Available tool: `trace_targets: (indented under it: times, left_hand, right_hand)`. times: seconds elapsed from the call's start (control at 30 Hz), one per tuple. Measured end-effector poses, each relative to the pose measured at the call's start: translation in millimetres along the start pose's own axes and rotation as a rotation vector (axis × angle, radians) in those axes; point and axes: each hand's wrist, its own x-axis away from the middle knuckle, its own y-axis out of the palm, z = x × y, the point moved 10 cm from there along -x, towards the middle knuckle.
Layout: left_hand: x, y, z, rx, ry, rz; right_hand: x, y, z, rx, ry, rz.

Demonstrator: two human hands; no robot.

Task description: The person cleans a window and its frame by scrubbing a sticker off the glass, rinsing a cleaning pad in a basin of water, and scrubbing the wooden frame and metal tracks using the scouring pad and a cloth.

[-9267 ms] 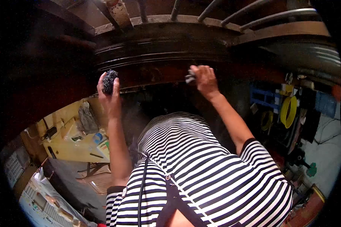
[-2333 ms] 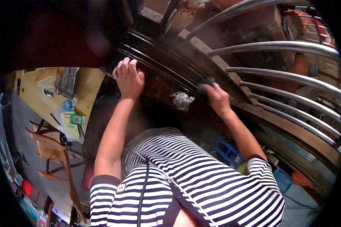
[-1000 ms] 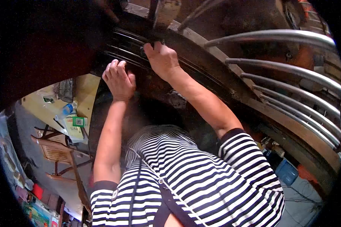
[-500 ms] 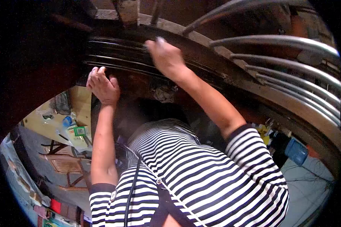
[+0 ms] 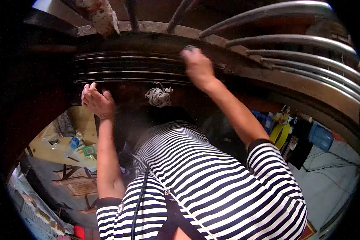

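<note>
My left hand rests at the near edge of a dark sill with metal window tracks, thumb apart from the loosely bent fingers, holding nothing that I can see. My right hand is closed over the right part of the tracks, slightly blurred. A small greyish thing shows at its fingertips; its kind is not clear. Between the hands, on the near ledge, lies a crumpled grey cloth, touched by neither hand.
Curved metal bars stand beyond the sill, at the right. Below left are a wooden table with small items and a wooden chair. A blue plastic container and a yellow ring are at the lower right.
My right hand has moved right along the tracks, still closed. The view has shifted, and the crumpled cloth shows more plainly. My left hand keeps its place at the sill's edge.
</note>
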Motion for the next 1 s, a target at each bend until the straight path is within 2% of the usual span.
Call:
trace_targets:
  times: [0.03, 0.07, 0.1, 0.2, 0.23, 0.27, 0.33, 0.37, 0.4, 0.47, 0.53, 0.57, 0.67, 0.7, 0.73, 0.8, 0.9, 1.0]
  left_hand:
    - [0.6, -2.4, 1.5, 0.005, 0.005, -0.004]
    - [2.7, -2.1, 0.5, -0.006, 0.007, -0.012]
    - [3.5, 1.6, -1.5, -0.015, 0.013, -0.016]
    - [1.0, 0.6, -1.3, -0.025, 0.022, -0.019]
    - [0.6, -0.1, 0.8, -0.02, 0.016, -0.016]
    - [-1.3, 1.5, 3.2, -0.018, 0.012, -0.021]
    - [-2.3, -2.6, 3.6, -0.028, -0.001, -0.045]
    - [-1.8, -4.5, 3.9, 0.001, 0.007, -0.015]
    - [-0.8, -3.0, 1.4, -0.004, 0.001, -0.009]
    - [-0.4, -3.0, 0.9, -0.004, 0.002, 0.003]
    - [-0.2, -5.5, 2.2, -0.03, 0.001, 0.025]
    - [-0.3, -6.8, 2.0, -0.026, 0.002, 0.038]
    - [-0.5, -6.2, 3.6, -0.012, -0.008, 0.019]
    - [-0.2, -5.3, 3.2, -0.012, -0.015, 0.005]
    - [0.7, -5.8, 3.0, -0.009, -0.015, 0.01]
    - [1.1, -5.2, 2.7, -0.006, -0.019, 0.023]
    - [1.3, 0.4, -0.9, 0.005, -0.059, -0.054]
    - [0.4, -2.9, 0.7, -0.01, -0.025, -0.015]
  right_hand:
    - [-9.2, -2.9, -34.8, -0.014, -0.095, 0.092]
    - [-14.5, 1.7, -56.4, -0.242, -0.204, 0.213]
    - [-34.5, 3.7, -79.2, -0.133, -0.179, 0.106]
    - [-17.6, 6.3, -57.7, -0.016, -0.26, 0.069]
    - [6.4, -14.2, -41.2, 0.014, -0.326, 0.273]
    - [14.1, -15.3, -14.2, 0.039, -0.184, 0.126]
    - [35.7, -17.2, 27.5, 0.309, -0.046, -0.007]
    - [40.4, -24.9, 35.5, 0.381, -0.002, -0.006]
    - [39.6, -21.6, 43.8, 0.441, 0.082, -0.111]
    - [32.9, -43.4, 35.5, 0.368, 0.002, -0.021]
    - [28.6, -84.1, 19.3, 0.42, -0.07, 0.2]
    - [28.3, -94.2, 13.1, 0.453, -0.128, 0.243]
    - [43.3, -88.0, 10.6, 0.647, -0.297, 0.321]
    - [46.8, -59.0, 22.4, 0.742, -0.346, 0.239]
    - [51.7, -38.6, 28.5, 0.607, -0.32, 0.09]
    - [48.8, -32.7, 51.1, 0.419, -0.211, 0.001]
    - [45.5, -49.4, 37.4, 0.434, -0.238, 0.135]
    - [37.4, -34.6, 50.3, 0.357, -0.284, 0.173]
